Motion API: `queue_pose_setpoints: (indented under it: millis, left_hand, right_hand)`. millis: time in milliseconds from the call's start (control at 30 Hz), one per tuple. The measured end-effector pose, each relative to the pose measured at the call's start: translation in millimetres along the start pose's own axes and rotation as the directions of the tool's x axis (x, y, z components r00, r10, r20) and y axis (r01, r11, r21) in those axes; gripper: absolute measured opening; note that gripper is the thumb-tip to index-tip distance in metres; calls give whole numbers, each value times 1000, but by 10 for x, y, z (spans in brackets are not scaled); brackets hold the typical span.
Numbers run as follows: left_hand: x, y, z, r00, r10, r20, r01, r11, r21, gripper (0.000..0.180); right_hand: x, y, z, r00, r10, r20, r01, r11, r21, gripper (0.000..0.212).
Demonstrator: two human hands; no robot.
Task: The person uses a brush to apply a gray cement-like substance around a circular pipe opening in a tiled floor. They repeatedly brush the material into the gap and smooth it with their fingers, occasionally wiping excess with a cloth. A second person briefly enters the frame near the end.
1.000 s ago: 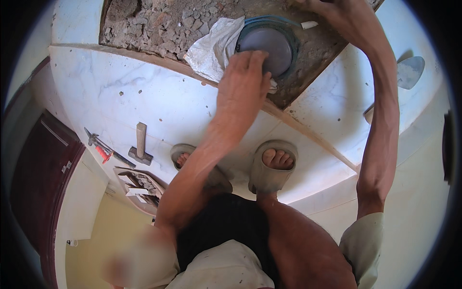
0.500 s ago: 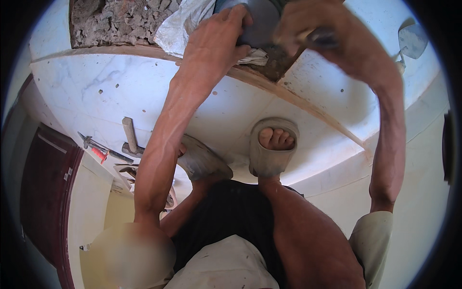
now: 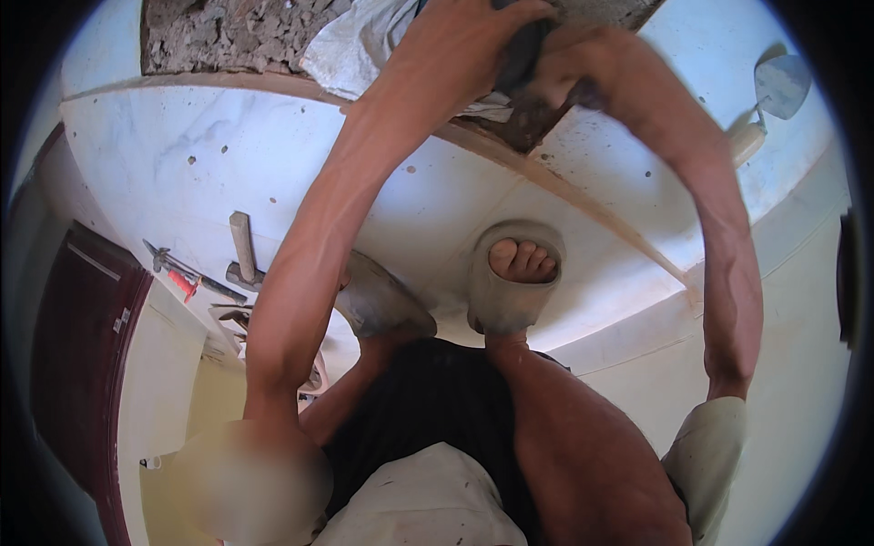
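From my end, I see the left hand (image 3: 464, 50) over the dark grey disc (image 3: 522, 56), which sits in the rubble pit (image 3: 237, 41) close to the pit's near corner. Its thumb is spread away from the fingers, whose tips I cannot see, so I cannot tell their grip. The right hand (image 3: 587, 64) curls just beside the disc's right side; a small dark piece (image 3: 587, 94) shows under it, but blur keeps me from telling whether it is pinched. A white sack (image 3: 350, 50) drapes over the pit's near edge. On the tiled floor (image 3: 455, 196), a hammer (image 3: 242, 241) lies toward the left edge, a trowel (image 3: 781, 86) right of the pit.
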State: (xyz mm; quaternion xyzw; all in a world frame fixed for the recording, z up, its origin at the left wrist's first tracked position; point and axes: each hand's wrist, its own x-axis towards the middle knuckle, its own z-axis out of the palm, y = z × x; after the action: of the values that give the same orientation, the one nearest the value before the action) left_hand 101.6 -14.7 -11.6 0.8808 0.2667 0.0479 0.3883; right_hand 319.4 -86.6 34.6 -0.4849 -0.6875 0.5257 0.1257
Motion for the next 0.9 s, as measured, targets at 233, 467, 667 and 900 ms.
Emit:
queue_pose_setpoints:
  millis: [233,467,667,900]
  left_hand:
    - [240,-303,261,935,347,71,-352,932,84,37]
    - [253,-406,88,904,405,137,-406,914,-24,20]
    - [52,-186,-145,964,159,213,-120,976,-182,18]
    - [-58,-110,-164,989,3,148,19,989,-147,20]
  right_hand:
    - [-177,-86,185,973,-166,-160,166,986,-12,11]
    - [-295,30,58,955,-69,-287,43,994,-97,15]
    - [-208,-8,303,997,-64,-51,59,993,-105,13]
    - [-213,-73,-32,986,-97,-132,93,995,-34,15]
